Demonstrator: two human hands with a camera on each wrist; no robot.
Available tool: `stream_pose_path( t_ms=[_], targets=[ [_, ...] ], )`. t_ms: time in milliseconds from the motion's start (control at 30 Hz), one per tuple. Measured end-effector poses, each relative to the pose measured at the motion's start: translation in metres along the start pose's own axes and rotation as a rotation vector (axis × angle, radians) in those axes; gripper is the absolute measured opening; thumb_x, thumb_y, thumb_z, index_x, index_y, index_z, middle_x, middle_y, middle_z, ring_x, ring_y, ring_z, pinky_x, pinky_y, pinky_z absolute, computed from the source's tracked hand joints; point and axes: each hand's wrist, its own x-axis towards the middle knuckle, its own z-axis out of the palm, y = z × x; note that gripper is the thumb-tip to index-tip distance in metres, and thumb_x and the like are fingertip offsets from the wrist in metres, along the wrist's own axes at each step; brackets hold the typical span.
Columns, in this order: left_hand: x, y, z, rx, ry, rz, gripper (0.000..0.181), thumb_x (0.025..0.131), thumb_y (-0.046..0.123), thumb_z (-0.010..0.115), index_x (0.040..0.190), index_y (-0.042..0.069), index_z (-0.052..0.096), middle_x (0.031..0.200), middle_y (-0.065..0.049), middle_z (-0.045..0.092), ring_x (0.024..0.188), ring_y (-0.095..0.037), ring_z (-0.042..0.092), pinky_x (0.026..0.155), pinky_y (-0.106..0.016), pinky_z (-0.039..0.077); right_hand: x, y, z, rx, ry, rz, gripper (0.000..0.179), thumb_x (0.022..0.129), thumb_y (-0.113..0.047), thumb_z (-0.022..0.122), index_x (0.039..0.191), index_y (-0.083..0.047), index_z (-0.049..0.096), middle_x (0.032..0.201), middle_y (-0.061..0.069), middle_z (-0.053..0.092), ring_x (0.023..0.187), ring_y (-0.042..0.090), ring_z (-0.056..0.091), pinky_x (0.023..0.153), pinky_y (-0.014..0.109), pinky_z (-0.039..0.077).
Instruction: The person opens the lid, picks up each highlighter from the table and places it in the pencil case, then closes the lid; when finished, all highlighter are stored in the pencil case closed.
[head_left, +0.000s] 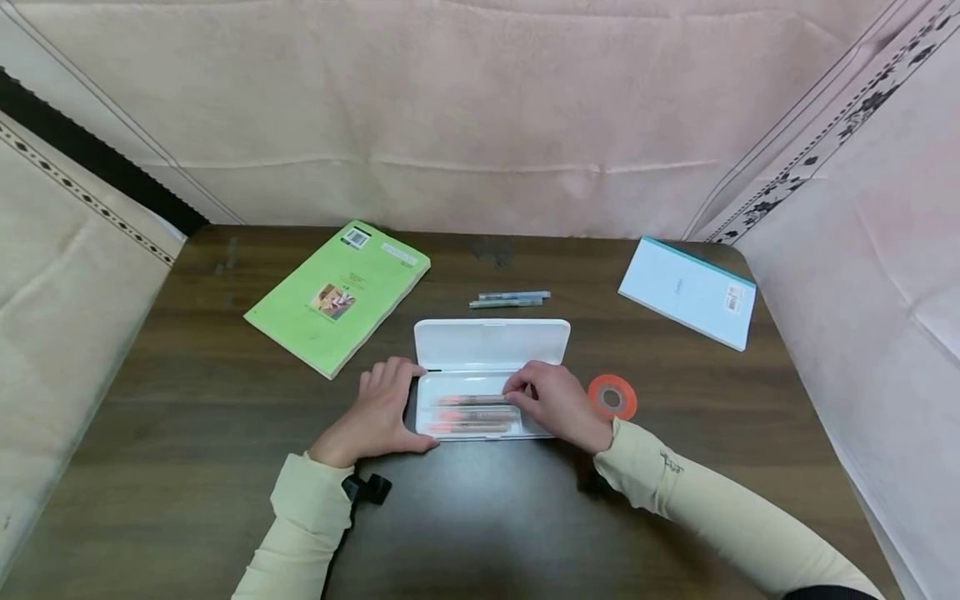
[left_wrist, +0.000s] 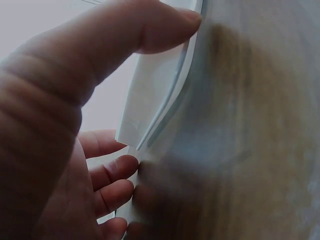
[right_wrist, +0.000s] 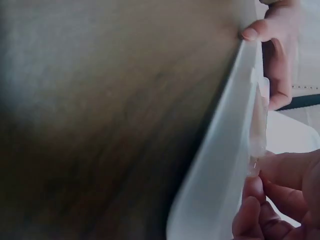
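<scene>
White plastic pencil case (head_left: 468, 382) sits open on the counter (head_left: 480, 517); probably light, stiff, a bit slidey. Steady its end, like the left hand (head_left: 384, 410), fingers spread apart. Right hand (head_left: 557, 402) pinches the rearmost pen (head_left: 472, 400) by its tip; smooth, I'd guess. Right wrist cam shows that pinch side-on; only the head view catches two pens (head_left: 512, 298) beyond the lid (head_left: 491, 344).

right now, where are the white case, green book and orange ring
White case (head_left: 491, 346), head view, middle of its open lid
Green book (head_left: 337, 300), head view, picture on its cover
Orange ring (head_left: 630, 397), head view, right side
</scene>
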Motion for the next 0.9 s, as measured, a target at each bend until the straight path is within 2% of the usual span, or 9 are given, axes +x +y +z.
stream_pose_path(
  t_ms=[267,500,900],
  targets=[
    [0.0019,-0.0028,-0.0010,-0.011,-0.001,0.006,0.093,0.059,0.050,0.087,0.128,0.006,0.043,0.121,-0.013,0.046,0.104,-0.028,0.036,0.082,-0.039,0.025,0.0052,-0.0010,0.0041,0.022,-0.010,-0.008,0.009,0.088,-0.020,0.075,0.097,-0.020,0.075,0.088,-0.005,0.065,0.073,0.008,0.054,0.069,0.024,0.048],
    [0.0021,-0.0035,0.0001,-0.015,0.005,0.008,0.094,0.059,0.049,0.087,0.129,0.005,0.043,0.122,-0.013,0.045,0.104,-0.028,0.036,0.083,-0.039,0.025,0.0083,0.0017,0.0035,0.023,0.025,-0.015,0.008,0.087,-0.018,0.075,0.095,-0.018,0.075,0.086,-0.004,0.063,0.073,0.010,0.052,0.068,0.025,0.047],
    [0.0001,-0.0013,0.0002,-0.016,0.001,0.005,0.094,0.059,0.049,0.087,0.129,0.005,0.043,0.122,-0.014,0.045,0.105,-0.029,0.037,0.083,-0.039,0.025,0.0070,0.0039,0.0003,0.022,0.037,-0.019,0.010,0.087,-0.017,0.075,0.096,-0.016,0.076,0.088,-0.003,0.064,0.073,0.011,0.052,0.068,0.026,0.046]
  ],
)
